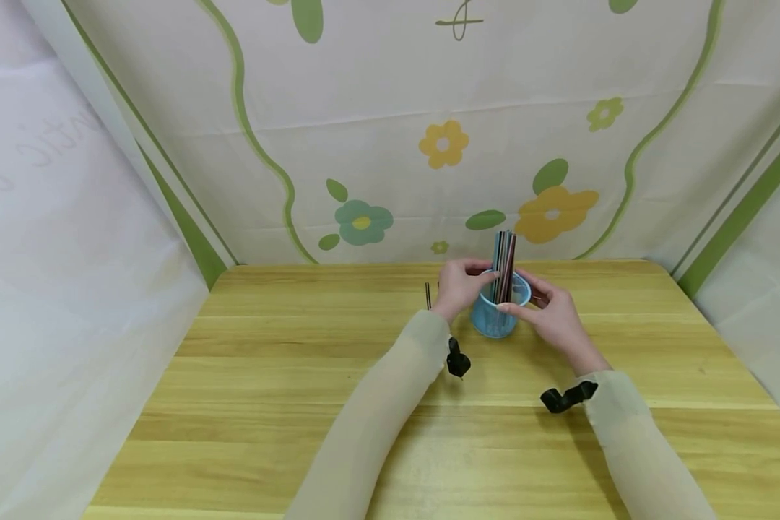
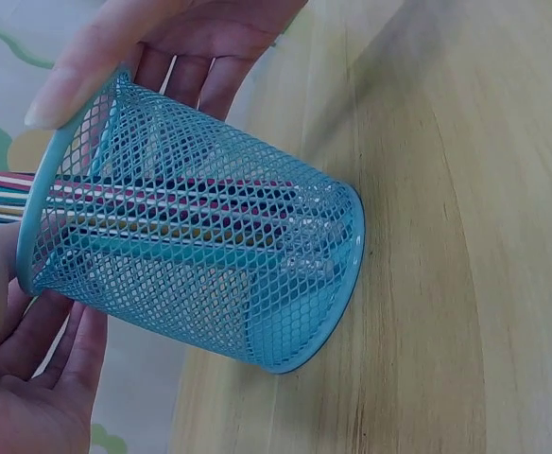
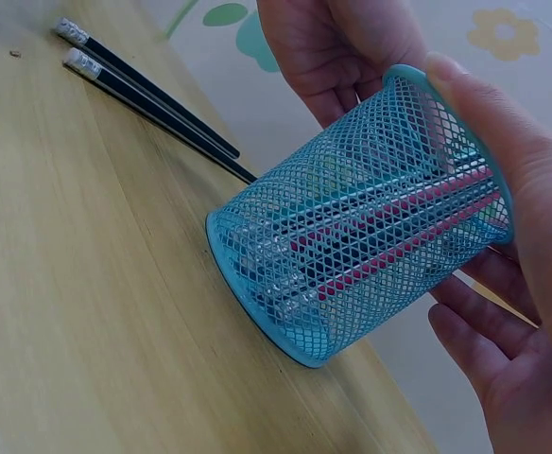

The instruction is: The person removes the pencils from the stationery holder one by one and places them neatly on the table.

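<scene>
Pencils (image 1: 505,260) stand in the cup (image 1: 492,323); two pencils (image 3: 163,114) still lie outside. Right hand (image 1: 552,314) grips the cup; left hand (image 1: 460,287), cannot tell.

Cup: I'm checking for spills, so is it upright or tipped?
Upright: in the head view, the cup has its base down and rim up, and the pencils rise from its top.

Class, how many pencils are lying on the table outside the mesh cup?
2, side by side, left of the mesh cup: in the right-wrist view, the upper pencil and the lower pencil. Others may be hidden.
</scene>
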{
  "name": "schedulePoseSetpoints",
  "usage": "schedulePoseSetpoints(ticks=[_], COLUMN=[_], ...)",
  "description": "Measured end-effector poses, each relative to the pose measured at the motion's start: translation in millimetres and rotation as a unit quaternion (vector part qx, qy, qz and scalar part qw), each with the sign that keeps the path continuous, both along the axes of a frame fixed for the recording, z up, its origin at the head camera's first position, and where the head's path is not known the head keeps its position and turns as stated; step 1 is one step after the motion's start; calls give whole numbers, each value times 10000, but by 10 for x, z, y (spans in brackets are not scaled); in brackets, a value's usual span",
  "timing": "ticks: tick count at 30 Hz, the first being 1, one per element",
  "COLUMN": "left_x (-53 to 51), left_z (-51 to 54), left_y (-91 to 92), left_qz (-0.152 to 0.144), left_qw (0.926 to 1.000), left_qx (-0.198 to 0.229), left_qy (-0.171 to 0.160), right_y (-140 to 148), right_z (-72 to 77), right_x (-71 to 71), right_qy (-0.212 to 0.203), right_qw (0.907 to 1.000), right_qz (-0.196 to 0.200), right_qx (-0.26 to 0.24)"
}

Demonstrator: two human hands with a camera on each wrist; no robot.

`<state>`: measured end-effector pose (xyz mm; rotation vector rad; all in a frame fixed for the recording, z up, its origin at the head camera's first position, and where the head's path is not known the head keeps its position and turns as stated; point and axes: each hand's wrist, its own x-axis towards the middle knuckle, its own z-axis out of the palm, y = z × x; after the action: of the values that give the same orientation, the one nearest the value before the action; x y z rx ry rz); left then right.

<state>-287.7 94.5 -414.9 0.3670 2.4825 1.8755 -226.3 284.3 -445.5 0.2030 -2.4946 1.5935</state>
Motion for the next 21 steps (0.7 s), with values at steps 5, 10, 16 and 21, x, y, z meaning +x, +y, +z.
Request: schedulePoseSetpoints(ticks=[5,10,16,21], left_x=[10,3,-25,-28], left_z=[3,13,44,116], left_y=[-14,-62,-102,-126], left_qz=[33,102,140,177], left_qw=[9999,9996,9988,9981], left_qx=[90,280,439,565], left_qy=[-32,13,136,176], right_y=[-2,-4,-4,-8], right_z=[2,3,-1,-1], right_x=[7,7,1,4], right_qy=[-15,8,49,32], right_qw=[10000,10000,10000,10000], right_qz=[-6,-20,-50,-33], right_qx=[14,-2,40,-16])
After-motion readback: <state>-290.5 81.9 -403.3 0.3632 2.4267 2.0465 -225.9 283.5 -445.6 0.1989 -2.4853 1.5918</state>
